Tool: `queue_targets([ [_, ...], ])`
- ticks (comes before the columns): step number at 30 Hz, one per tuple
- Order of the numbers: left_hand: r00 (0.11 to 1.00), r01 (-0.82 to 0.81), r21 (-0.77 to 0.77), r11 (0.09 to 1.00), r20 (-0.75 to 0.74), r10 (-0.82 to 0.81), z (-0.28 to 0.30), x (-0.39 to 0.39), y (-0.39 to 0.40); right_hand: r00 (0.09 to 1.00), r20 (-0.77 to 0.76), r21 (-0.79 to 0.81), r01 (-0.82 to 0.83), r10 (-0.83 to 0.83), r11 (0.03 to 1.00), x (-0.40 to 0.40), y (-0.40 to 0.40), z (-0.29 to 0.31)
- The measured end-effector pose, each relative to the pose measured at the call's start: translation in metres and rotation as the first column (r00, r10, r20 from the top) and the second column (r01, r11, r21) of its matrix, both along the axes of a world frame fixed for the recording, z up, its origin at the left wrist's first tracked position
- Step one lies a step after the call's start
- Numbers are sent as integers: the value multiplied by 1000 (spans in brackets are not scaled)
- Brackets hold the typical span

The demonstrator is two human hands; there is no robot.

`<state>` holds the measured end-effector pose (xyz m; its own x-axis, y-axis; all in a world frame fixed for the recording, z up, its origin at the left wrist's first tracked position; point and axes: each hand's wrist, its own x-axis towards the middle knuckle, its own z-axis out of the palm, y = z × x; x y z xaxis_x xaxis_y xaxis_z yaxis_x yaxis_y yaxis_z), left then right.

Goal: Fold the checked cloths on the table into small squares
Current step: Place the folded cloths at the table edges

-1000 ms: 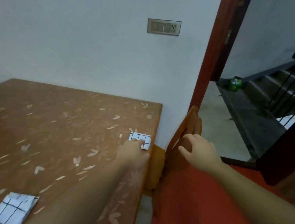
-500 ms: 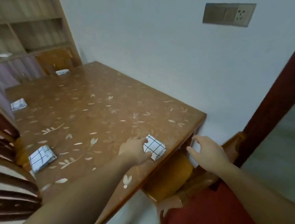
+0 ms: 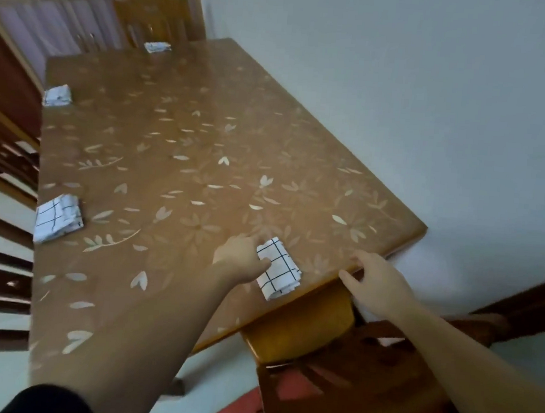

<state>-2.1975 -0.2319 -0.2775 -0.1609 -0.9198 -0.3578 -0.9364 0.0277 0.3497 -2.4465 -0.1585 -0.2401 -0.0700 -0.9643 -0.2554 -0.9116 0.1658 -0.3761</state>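
A small folded white cloth with black checks lies near the right edge of the brown flower-patterned table. My left hand holds its left edge with curled fingers, the thumb on the fabric. To the right of the cloth, my right hand rests its spread fingers on the table's edge. Three more folded checked cloths lie on the table: one at the near left edge, one further along that edge, and one at the far end.
A wooden chair with a red seat stands tucked under the table edge below my right hand. A white wall runs along the table's right side. Shelving and another chair stand past the far end, and slatted chair backs line the left.
The view has swung left and tilted, bringing the whole table into sight. My left hand stays on the folded cloth. My right hand has come from the chair back to the table's edge.
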Motion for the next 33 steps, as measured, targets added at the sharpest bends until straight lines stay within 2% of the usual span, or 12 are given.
queue_targets([
  [5,990,-140,73,987,-19,141,-15,6,-8,986,26,97,-166,165,981,9,-48,-28],
  [12,956,-291,135,947,-9,295,-35,-15,18,917,77,200,-400,392,895,17,-94,-59],
  [16,933,-359,97,928,31,358,-50,-19,9,901,155,266,-433,405,861,13,-101,-71],
  [21,953,-298,160,941,99,285,-68,-14,-9,881,262,341,-465,393,817,9,-99,-86],
  [27,923,-385,9,923,-18,385,-76,-16,-2,880,337,463,-465,335,755,18,-101,-90],
  [30,896,-443,-51,895,-62,439,-79,-21,6,886,380,477,-433,264,765,22,-110,-89],
  [33,822,-556,-40,831,-174,542,-82,-28,13,880,421,444,-411,219,796,27,-120,-88],
])
